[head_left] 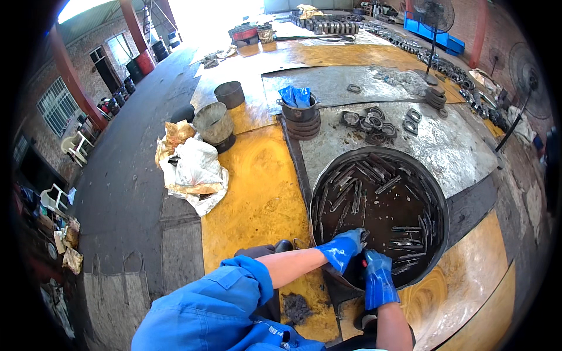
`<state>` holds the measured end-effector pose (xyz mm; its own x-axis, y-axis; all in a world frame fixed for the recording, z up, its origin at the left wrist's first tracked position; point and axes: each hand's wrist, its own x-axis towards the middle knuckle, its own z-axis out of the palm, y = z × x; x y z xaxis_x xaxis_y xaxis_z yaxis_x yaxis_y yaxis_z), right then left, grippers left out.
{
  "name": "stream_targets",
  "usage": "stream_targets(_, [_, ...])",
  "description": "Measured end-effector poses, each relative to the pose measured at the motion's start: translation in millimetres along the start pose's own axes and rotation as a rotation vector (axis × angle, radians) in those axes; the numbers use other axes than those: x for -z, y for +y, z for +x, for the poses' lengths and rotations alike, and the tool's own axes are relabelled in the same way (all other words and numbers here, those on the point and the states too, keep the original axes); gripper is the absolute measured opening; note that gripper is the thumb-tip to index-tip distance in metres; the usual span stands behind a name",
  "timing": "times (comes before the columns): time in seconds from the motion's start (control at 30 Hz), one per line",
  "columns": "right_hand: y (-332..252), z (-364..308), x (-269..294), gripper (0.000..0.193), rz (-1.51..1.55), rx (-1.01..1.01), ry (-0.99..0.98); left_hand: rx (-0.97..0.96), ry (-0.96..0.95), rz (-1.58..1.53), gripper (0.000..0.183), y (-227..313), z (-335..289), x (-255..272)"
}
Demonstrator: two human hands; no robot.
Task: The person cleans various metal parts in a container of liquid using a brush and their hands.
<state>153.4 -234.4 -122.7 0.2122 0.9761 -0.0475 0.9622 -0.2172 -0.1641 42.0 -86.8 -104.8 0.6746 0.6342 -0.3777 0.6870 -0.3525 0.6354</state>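
Note:
Both my hands wear blue rubber gloves and are over the near left part of a large round metal tub (pixel 446 217). Dark liquid (pixel 383 213) stands in the tub, with several narrow, wet metal strips (pixel 389 185) lying along its far side and more at its right wall. My left hand (pixel 348 243) is closed on a small dark metal piece, mostly hidden by the fingers. Just beside it, my right hand (pixel 378 266) is closed round something with a red part (pixel 364 263) showing at the thumb; its kind cannot be made out.
Beyond the tub lie metal rings (pixel 371 121) and a pot with a blue bag (pixel 297 98) on stacked rings. Left are a white sack (pixel 196 169) and a metal bucket (pixel 213 124). Yellow and grey sheets cover the floor. A stand fan (pixel 434 17) stands far right.

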Motion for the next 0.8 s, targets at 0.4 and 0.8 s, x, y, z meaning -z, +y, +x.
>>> stream_targets(0.4, [-15.6, -7.1, 26.8, 0.044, -0.127, 0.159, 0.121, -0.103, 0.064, -0.151, 0.041, -22.6, 8.3, -0.7])
stream_targets(0.8, [-6.4, -1.4, 18.4, 0.028, 0.543, -0.129, 0.147, -0.031, 0.001, -0.134, 0.044, -7.4, 11.6, -6.0])
